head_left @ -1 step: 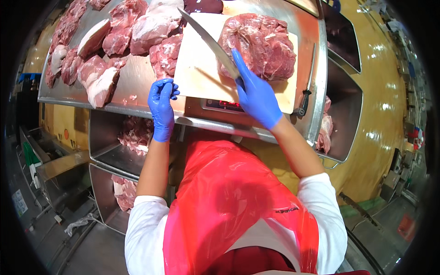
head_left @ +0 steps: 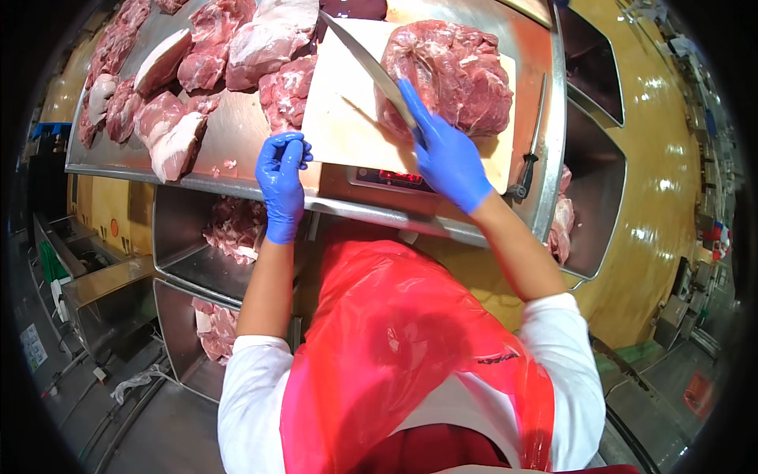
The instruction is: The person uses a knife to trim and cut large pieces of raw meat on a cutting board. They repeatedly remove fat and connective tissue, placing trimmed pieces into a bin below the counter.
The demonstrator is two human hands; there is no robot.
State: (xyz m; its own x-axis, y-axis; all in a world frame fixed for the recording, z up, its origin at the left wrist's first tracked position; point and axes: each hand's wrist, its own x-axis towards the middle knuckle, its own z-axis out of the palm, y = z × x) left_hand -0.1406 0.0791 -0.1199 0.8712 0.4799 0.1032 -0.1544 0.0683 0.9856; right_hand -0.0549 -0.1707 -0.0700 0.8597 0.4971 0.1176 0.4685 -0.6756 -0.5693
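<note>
Our knife [head_left: 377, 77] has a smooth metal blade; the meat [head_left: 450, 75], a moist, marbled lump, sits on a pale board [head_left: 335, 95]. The knife's long axis slants over the board at the meat's left, tip away and leftward. Our right hand [head_left: 450, 162] wraps its handle, index finger extended; our left hand [head_left: 280, 186] curls by the board's corner, pinching what, we cannot tell.

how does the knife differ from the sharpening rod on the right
The knife is gripped in the right hand; the sharpening rod lies on the metal table. The knife is broad-bladed, while the sharpening rod is thin. The knife's handle is mostly hidden by the hand, but the sharpening rod's black handle shows. Both are long and metallic.
</note>
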